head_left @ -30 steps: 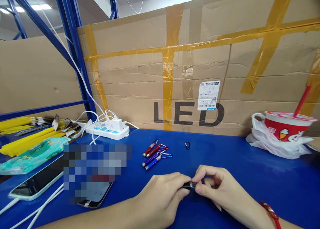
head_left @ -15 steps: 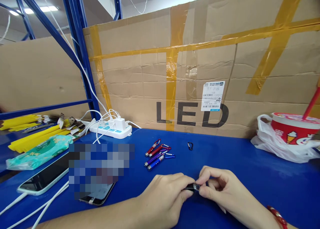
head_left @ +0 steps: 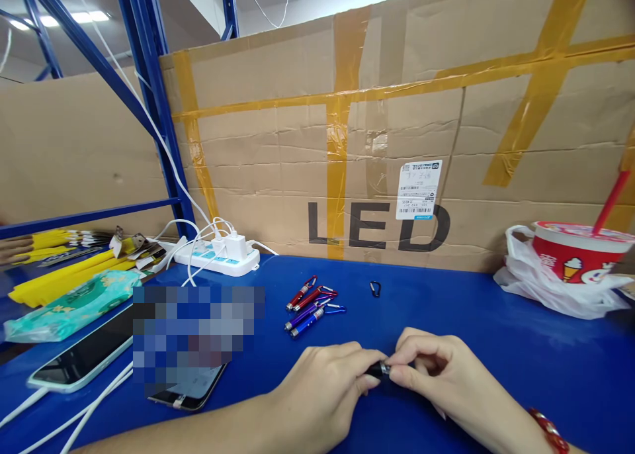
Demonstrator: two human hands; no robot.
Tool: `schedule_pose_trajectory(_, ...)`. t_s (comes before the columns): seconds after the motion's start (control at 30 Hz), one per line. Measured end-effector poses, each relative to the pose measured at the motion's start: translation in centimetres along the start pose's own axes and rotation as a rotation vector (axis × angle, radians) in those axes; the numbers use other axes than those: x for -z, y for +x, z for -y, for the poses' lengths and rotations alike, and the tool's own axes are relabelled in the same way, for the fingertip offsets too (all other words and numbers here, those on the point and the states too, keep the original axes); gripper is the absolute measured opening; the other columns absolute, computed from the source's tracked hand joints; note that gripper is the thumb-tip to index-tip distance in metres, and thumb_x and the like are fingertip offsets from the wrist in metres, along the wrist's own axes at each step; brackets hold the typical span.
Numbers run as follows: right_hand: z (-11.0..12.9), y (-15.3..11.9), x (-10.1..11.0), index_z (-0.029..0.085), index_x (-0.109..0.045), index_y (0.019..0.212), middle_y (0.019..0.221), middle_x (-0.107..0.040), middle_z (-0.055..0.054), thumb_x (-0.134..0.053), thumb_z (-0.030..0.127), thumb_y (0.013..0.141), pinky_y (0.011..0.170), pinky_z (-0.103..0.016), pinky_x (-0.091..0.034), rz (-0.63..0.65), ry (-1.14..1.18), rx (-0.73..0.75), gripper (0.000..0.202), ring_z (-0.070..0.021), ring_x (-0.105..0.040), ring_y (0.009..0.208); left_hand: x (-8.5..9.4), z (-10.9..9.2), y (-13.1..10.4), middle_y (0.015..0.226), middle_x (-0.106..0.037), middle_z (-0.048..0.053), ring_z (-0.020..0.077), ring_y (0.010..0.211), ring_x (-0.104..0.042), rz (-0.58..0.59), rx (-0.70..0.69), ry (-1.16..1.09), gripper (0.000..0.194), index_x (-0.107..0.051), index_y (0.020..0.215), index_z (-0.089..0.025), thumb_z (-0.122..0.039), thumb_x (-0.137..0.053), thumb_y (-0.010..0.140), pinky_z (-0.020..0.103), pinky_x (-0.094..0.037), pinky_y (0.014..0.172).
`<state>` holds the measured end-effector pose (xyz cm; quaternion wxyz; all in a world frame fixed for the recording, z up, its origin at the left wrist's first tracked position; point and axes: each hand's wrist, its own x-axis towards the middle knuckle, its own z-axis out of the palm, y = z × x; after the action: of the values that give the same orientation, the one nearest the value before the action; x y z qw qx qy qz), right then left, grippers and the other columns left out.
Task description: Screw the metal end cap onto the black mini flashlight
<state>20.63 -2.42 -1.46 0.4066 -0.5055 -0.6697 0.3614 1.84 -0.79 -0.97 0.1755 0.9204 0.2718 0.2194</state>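
Near the table's front, my left hand (head_left: 330, 388) is closed round a small black mini flashlight (head_left: 378, 370), most of it hidden by the fingers. My right hand (head_left: 436, 368) pinches the silver end of the same flashlight between thumb and forefinger. Beyond the hands lies a loose black carabiner clip (head_left: 376, 288). Left of it rest several more mini flashlights with clips attached: two red ones (head_left: 308, 299), a purple one (head_left: 300, 318) and a blue one (head_left: 308, 323).
A white power strip (head_left: 218, 259) with cables stands at the back left. Phones (head_left: 82, 358), a teal tissue pack (head_left: 74, 305) and yellow packages (head_left: 64, 278) lie left. Another person's hand (head_left: 14, 249) shows at far left. A red-white cup (head_left: 580, 252) in a bag stands right.
Both hands stay on the black flashlight, which appears turned slightly, with less of its silver end showing. Another person's hand has come into view at the far left.
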Motion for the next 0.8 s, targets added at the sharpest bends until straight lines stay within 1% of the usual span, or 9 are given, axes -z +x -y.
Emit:
schedule_pose_trajectory(0.1, 0.1, 0.1, 0.0, 0.017, -0.062, 0.052, 0.055, -0.047, 0.003, -0.07, 0.05, 0.06, 0.038, -0.021, -0.024, 0.006, -0.004, -0.025, 0.035, -0.0039, -0.032, 0.038, 0.0, 0.1, 0.0, 0.084, -0.061, 0.0, 0.0141, 0.074, -0.058, -0.017, -0.012, -0.02, 0.034, -0.051, 0.117, -0.026, -0.012, -0.041, 0.087, 0.02, -0.044, 0.068)
schedule_pose_trajectory(0.3, -0.2, 0.1, 0.1, 0.017, -0.062, 0.052, 0.055, -0.044, 0.004, -0.071, 0.046, 0.06, 0.037, -0.021, -0.021, 0.042, 0.029, -0.047, 0.031, -0.0035, -0.029, 0.039, -0.2, 0.2, 0.1, 0.087, -0.063, 0.001, 0.014, 0.077, -0.059, -0.056, -0.032, -0.042, 0.038, -0.051, 0.119, -0.026, -0.01, -0.044, 0.085, 0.02, -0.045, 0.071)
schedule_pose_trajectory(0.4, -0.2, 0.0, 0.1, 0.017, -0.063, 0.052, 0.054, -0.044, 0.004, -0.071, 0.046, 0.061, 0.038, -0.021, -0.021, 0.043, 0.017, -0.042, 0.031, -0.0036, -0.028, 0.039, -0.2, 0.3, 0.1, 0.085, -0.064, 0.001, 0.0138, 0.074, -0.058, -0.072, -0.041, -0.035, 0.037, -0.053, 0.119, -0.025, -0.011, -0.044, 0.085, 0.02, -0.045, 0.069)
schedule_pose_trajectory(0.57, 0.0, 0.1, 0.2, 0.017, -0.06, 0.052, 0.054, -0.044, 0.004, -0.067, 0.05, 0.064, 0.039, -0.021, -0.021, 0.053, -0.032, -0.058, 0.036, -0.0046, -0.027, 0.041, -0.2, 0.3, 0.0, 0.083, -0.064, 0.001, 0.0131, 0.072, -0.059, -0.109, -0.059, -0.06, 0.037, -0.055, 0.117, -0.026, -0.011, -0.045, 0.085, 0.019, -0.046, 0.068)
schedule_pose_trajectory(0.7, -0.5, 0.3, 0.1, 0.016, -0.059, 0.054, 0.054, -0.045, 0.004, -0.064, 0.051, 0.066, 0.038, -0.021, -0.02, 0.072, -0.056, -0.051, 0.037, -0.0051, -0.026, 0.042, -0.3, 0.3, 0.1, 0.082, -0.064, 0.001, 0.0131, 0.071, -0.059, -0.119, -0.056, -0.08, 0.035, -0.056, 0.115, -0.025, -0.012, -0.046, 0.084, 0.019, -0.045, 0.066)
schedule_pose_trajectory(0.8, -1.0, 0.3, 0.1, 0.016, -0.058, 0.057, 0.051, -0.041, 0.005, -0.062, 0.051, 0.069, 0.038, -0.021, -0.018, 0.085, -0.057, -0.045, 0.037, -0.0051, -0.026, 0.041, -0.2, 0.1, 0.1, 0.082, -0.064, 0.001, 0.013, 0.071, -0.06, -0.122, -0.031, -0.1, 0.034, -0.057, 0.113, -0.026, -0.012, -0.046, 0.084, 0.019, -0.045, 0.066)
